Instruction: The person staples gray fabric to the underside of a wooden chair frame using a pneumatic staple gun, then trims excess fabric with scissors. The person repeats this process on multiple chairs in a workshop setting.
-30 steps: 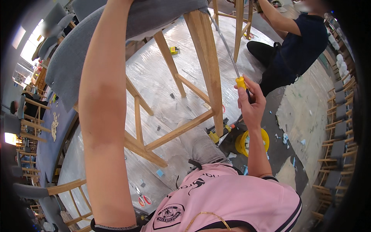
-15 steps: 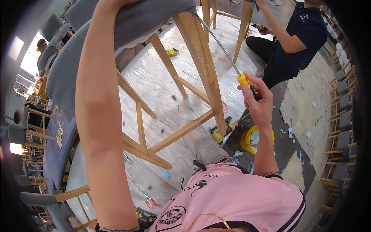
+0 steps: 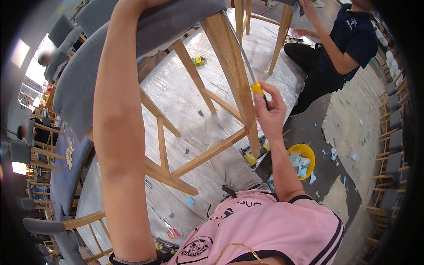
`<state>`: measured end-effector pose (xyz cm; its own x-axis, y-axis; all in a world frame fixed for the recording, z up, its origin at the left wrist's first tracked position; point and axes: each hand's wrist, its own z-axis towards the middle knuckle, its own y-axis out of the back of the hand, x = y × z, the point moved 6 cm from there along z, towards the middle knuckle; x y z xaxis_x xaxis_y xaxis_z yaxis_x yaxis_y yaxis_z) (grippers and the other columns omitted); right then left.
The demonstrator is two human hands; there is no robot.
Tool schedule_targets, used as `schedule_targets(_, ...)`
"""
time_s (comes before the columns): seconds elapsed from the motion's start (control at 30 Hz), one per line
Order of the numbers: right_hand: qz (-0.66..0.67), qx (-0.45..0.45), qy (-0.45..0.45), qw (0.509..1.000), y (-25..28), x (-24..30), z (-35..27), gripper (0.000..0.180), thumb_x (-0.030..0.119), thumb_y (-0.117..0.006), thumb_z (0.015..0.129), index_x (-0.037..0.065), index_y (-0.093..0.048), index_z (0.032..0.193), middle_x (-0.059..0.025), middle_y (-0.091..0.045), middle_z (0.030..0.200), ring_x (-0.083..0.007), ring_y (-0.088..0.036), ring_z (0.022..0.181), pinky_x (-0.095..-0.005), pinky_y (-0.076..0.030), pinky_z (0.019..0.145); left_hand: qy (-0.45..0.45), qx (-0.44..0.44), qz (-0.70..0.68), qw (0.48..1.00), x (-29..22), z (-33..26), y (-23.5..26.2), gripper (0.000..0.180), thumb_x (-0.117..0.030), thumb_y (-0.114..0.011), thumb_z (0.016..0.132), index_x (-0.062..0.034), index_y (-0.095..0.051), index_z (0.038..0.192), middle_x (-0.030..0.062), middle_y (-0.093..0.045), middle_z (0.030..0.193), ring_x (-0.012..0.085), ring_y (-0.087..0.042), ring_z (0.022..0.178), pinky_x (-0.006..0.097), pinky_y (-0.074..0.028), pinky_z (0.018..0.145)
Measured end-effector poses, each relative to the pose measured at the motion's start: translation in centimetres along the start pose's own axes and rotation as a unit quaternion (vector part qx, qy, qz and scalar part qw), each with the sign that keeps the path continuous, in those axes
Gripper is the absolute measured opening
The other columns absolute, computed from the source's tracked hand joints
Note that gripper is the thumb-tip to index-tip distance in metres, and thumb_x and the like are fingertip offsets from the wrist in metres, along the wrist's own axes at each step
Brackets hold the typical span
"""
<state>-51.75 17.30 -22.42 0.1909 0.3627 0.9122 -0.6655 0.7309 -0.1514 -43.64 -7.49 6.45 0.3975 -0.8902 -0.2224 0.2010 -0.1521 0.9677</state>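
A wooden chair (image 3: pixel 229 73) with grey upholstery (image 3: pixel 181 20) stands tipped in front of me. My right hand (image 3: pixel 273 115) is closed around the yellow-and-black handle of a long-shafted screwdriver (image 3: pixel 257 88). Its metal shaft runs up alongside the nearest chair leg, and the tip meets the place where that leg joins the grey fabric; the very end is hidden. At the upper edge my left hand (image 3: pixel 138 4) rests on the upholstery, its fingers cut off from view. My left forearm crosses in front of the chair.
Plastic film (image 3: pixel 194 128) covers the work surface. On it lie red-handled scissors (image 3: pixel 173 231), a yellow-green packet (image 3: pixel 198 61) and a yellow tool (image 3: pixel 251 159). A yellow bucket (image 3: pixel 313 161) of foam scraps stands at right. A co-worker (image 3: pixel 349 48) kneels beyond; stacked chairs (image 3: pixel 391 163) line the right side.
My right hand and the screwdriver have swung left, bringing the shaft closer to the chair leg. The co-worker's lower hand has come away from a dark tool. My left hand stays on the upholstery.
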Motion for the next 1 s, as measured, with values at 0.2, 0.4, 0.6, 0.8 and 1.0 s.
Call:
schedule_targets(0.2, 0.169, 0.009, -0.066, 0.983, -3.2, -0.9, 0.0, 0.032, 0.015, -0.069, 0.101, 0.003, -0.062, 0.13, -0.0034, -0.066, 0.094, -0.004, -0.049, 0.05, -0.0217, -0.037, 0.045, -0.045, -0.014, -0.033, 0.998, -0.8, 0.1, -0.6, 0.074, -0.059, -0.049, 0.103, -0.0005, -0.053, 0.147, 0.0203, -0.055, 0.149, 0.031, -0.051, 0.137, 0.036, -0.034, 0.118)
schedule_targets(0.4, 0.04, -0.005, -0.041, 0.998, -2.2, -0.2, -0.4, 0.033, 0.015, -0.069, 0.101, 0.003, -0.063, 0.132, -0.0024, -0.066, 0.089, -0.001, -0.047, 0.054, -0.021, -0.037, 0.046, -0.008, -0.003, -0.07, 0.997, 0.1, -0.3, 0.0, 0.073, -0.059, -0.056, 0.1, -0.0009, -0.057, 0.145, 0.0169, -0.057, 0.148, 0.0256, -0.051, 0.136, 0.035, -0.034, 0.117)
schedule_targets(0.6, -0.022, 0.01, 0.001, 1.0, 0.0, -1.9, -1.5, 0.035, 0.017, -0.07, 0.101, 0.002, -0.064, 0.131, -0.0048, -0.072, 0.11, 0.0002, -0.054, 0.066, -0.0176, -0.043, 0.055, -0.004, 0.014, -0.082, 0.997, 0.1, 0.3, -0.3, 0.072, -0.06, -0.056, 0.1, -0.0029, -0.059, 0.144, 0.0165, -0.058, 0.147, 0.0255, -0.051, 0.136, 0.035, -0.035, 0.116)
schedule_targets(0.8, -0.017, 0.032, 0.006, 0.999, -0.6, -0.4, 1.2, 0.031, 0.016, -0.071, 0.1, 0.003, -0.067, 0.128, -0.0059, -0.072, 0.115, -0.0011, -0.06, 0.073, -0.0174, -0.047, 0.059, -0.004, -0.003, -0.042, 0.999, -0.5, -0.1, -0.3, 0.075, -0.064, -0.054, 0.098, -0.0035, -0.06, 0.143, 0.0193, -0.055, 0.149, 0.0295, -0.05, 0.139, 0.036, -0.034, 0.118)
schedule_targets(1.0, -0.042, 0.031, 0.078, 0.996, 0.1, -1.0, 2.8, 0.03, 0.016, -0.071, 0.1, 0.004, -0.067, 0.127, -0.0039, -0.073, 0.114, -0.0002, -0.057, 0.071, -0.0174, -0.045, 0.058, -0.019, -0.01, -0.027, 0.999, -0.8, 0.1, -0.4, 0.081, -0.066, -0.056, 0.096, -0.0021, -0.057, 0.145, 0.021, -0.054, 0.15, 0.0309, -0.048, 0.141, 0.036, -0.032, 0.119)
